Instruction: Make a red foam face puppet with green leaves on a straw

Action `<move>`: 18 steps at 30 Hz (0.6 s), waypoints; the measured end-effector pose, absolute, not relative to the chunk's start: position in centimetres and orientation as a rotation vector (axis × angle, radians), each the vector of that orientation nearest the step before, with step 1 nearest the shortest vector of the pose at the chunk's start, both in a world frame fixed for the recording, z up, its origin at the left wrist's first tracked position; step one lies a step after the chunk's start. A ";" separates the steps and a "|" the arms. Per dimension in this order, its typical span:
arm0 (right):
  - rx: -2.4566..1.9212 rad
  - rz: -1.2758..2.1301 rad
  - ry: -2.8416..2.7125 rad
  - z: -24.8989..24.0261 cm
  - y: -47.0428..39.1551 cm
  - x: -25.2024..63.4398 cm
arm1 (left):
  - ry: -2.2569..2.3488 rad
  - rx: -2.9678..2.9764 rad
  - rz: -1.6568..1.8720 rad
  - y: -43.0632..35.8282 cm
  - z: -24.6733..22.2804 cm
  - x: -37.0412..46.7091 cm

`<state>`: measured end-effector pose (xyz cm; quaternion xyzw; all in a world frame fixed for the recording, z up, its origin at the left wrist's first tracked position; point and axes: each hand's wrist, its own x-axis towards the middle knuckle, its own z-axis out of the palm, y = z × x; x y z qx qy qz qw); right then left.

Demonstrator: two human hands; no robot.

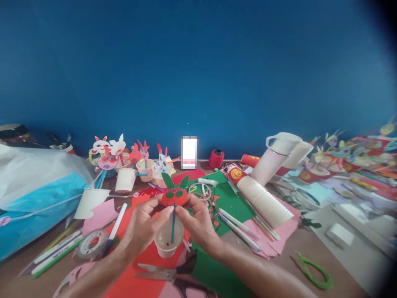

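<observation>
Both hands pinch a red oval paper face [179,197] with green paper ears, dark drawn marks and green round eyes. My left hand [145,219] holds its left edge between thumb and fingers. On the right edge my right hand [198,219] has the same kind of grip. A blue stick [173,227] runs down from the face into a white paper cup [166,248], which stands on red paper just below the hands. Open scissors [164,273] lie in front of the cup.
Cups with paper animal faces [144,167] stand along the blue wall. To the right are stacked cups [265,200], a white jug [271,159] and green paper [231,198]. Tape [93,244] and markers [57,250] lie left, beside a plastic bag [37,198].
</observation>
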<state>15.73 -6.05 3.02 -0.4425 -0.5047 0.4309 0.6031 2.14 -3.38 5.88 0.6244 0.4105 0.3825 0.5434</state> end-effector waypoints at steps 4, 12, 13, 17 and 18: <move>-1.031 0.983 -1.171 3.2 -5.9 15.8 | 0.983 1.483 0.914 -3.4 6.2 2.4; -0.991 0.992 -1.196 2.5 -5.6 15.8 | 1.018 1.455 0.935 -3.5 6.3 2.5; -0.990 0.995 -1.202 2.5 -5.6 15.8 | 1.019 1.443 0.936 -3.5 6.3 2.5; -1.001 0.998 -1.205 2.9 -5.8 16.0 | 1.008 1.383 0.970 -3.2 6.6 2.6; -1.005 1.000 -1.199 2.9 -5.8 16.0 | 1.008 1.368 0.982 -3.1 6.8 2.6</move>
